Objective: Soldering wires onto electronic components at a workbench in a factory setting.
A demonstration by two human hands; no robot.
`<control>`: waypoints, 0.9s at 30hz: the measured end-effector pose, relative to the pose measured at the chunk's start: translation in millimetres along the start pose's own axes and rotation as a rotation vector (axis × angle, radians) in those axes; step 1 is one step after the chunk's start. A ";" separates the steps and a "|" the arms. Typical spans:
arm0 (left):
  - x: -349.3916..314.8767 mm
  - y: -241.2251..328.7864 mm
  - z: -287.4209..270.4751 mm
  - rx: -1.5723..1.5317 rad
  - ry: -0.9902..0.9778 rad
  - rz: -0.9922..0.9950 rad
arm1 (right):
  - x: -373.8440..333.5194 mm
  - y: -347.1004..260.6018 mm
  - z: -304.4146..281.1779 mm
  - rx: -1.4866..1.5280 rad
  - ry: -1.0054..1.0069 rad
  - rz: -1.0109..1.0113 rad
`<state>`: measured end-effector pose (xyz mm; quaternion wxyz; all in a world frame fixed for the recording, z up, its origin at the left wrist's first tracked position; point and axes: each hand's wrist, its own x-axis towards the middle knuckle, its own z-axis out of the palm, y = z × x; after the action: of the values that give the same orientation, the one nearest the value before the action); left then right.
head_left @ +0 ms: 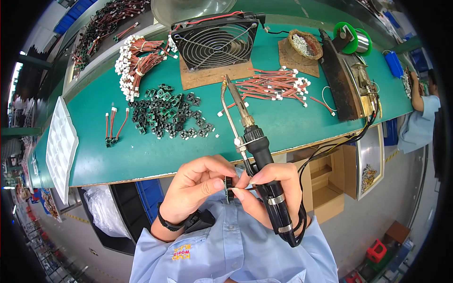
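My left hand (194,188) is closed, pinching a small dark green circuit board (229,192) between thumb and fingers in front of my chest. In my right hand (283,181) is a black-handled soldering iron (258,147) with a thin metal tube along its side. Its tip points up and away over the green bench. The right thumb and fingertips also meet at the board's edge, where a short dark lead seems to lie; its details are too small to tell. Beyond my hands lies a pile of small black and green board parts (163,113).
A black fan (217,45) stands at the back. Red-black wires with white connectors (276,85) lie beside it, with tied bundles (137,66) at the left. A solder spool (361,40), iron stand (342,80) and white tray (61,148) flank the bench. A co-worker (422,113) sits far right.
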<state>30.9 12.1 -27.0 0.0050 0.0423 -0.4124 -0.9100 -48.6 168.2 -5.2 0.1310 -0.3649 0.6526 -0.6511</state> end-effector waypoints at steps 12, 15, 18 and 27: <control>0.2 0.1 1.0 0.015 0.006 0.017 | 2.1 -2.1 -0.6 -0.020 0.003 -0.031; 0.2 0.2 1.4 0.022 0.006 0.018 | 1.7 -1.7 0.4 -0.009 0.009 -0.033; 0.2 0.2 1.6 0.020 0.004 0.020 | 0.2 -0.4 -0.3 -0.009 -0.002 -0.022; -0.2 -0.7 2.7 0.060 0.006 0.049 | 1.2 -2.1 -1.2 0.025 -0.006 -0.009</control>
<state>31.0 14.6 -25.8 0.0270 0.0349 -0.4404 -0.8967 -49.6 168.6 -2.7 0.1346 -0.3678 0.6424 -0.6587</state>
